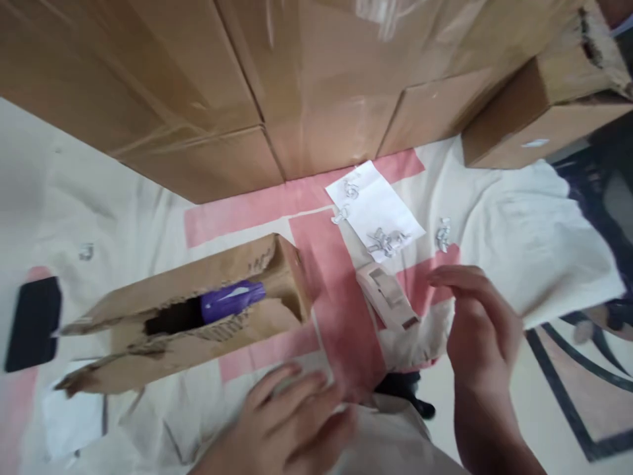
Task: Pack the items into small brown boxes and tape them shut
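My left hand (pixel 291 422) hovers low in the middle of the view, its fingers spread and slightly blurred, with nothing seen in it. On the right, my right hand (pixel 477 323) is raised side-on, fingers stretched to the left and held loosely; nothing shows in them. Between the hands lies a small white plastic-looking piece (pixel 388 297) with a pale window and a dark end. Beyond it, a white paper sheet (pixel 383 208) bears crumpled clear scraps (pixel 388 243). Left of these sits a torn-open cardboard box (pixel 198 274) with a purple object (pixel 232 301) inside.
Large taped cartons (pixel 326 99) form a wall along the back. Another carton (pixel 534 122) stands at the right corner. A black phone-like slab (pixel 32 323) and a white folded sheet (pixel 72 422) lie at left. Another clear scrap (pixel 443 234) rests on the red-and-cream cloth (pixel 341 284).
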The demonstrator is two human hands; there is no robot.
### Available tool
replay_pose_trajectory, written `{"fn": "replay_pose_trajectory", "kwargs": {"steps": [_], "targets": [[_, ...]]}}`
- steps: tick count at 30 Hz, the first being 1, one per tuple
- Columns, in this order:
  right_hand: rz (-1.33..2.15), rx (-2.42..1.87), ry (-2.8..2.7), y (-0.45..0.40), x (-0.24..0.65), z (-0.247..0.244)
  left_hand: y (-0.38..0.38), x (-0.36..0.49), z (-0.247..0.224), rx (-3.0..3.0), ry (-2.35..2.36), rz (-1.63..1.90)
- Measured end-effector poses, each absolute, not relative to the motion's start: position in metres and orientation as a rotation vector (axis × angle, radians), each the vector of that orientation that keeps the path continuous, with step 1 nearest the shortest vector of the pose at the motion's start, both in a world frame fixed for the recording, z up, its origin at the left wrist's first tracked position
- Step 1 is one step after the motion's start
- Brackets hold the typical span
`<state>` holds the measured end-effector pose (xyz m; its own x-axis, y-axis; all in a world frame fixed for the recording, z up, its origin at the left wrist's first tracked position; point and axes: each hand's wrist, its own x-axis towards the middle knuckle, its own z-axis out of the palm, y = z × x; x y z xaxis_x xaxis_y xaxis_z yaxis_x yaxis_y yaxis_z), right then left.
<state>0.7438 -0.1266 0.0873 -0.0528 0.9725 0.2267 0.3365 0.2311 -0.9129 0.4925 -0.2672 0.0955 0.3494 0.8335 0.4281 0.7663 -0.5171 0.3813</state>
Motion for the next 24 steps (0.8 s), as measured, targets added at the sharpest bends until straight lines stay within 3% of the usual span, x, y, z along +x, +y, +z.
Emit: {"fn": "replay_pose_trajectory", "kwargs": {"steps": [6, 11, 17, 24], "targets": [[1.318, -1.479, -1.648, -0.128, 0.779, 0.073, -0.175, 0.566, 0.03, 2.501, 1.526, 0.773], [1.502, -1.557, -1.531, -0.134, 0.772, 0.071, -0.156, 0.57, 0.004, 2.327, 1.487, 0.857], [1.463, -1.637, -1.625, -0.129, 0.764, 0.062, -0.161, 0.574, 0.0, 2.23, 1.413, 0.909], [1.32, -1.651, -1.563, -0.15, 0.761, 0.091, -0.162, 0.572, 0.002, 2.149, 1.506, 0.905]]}}
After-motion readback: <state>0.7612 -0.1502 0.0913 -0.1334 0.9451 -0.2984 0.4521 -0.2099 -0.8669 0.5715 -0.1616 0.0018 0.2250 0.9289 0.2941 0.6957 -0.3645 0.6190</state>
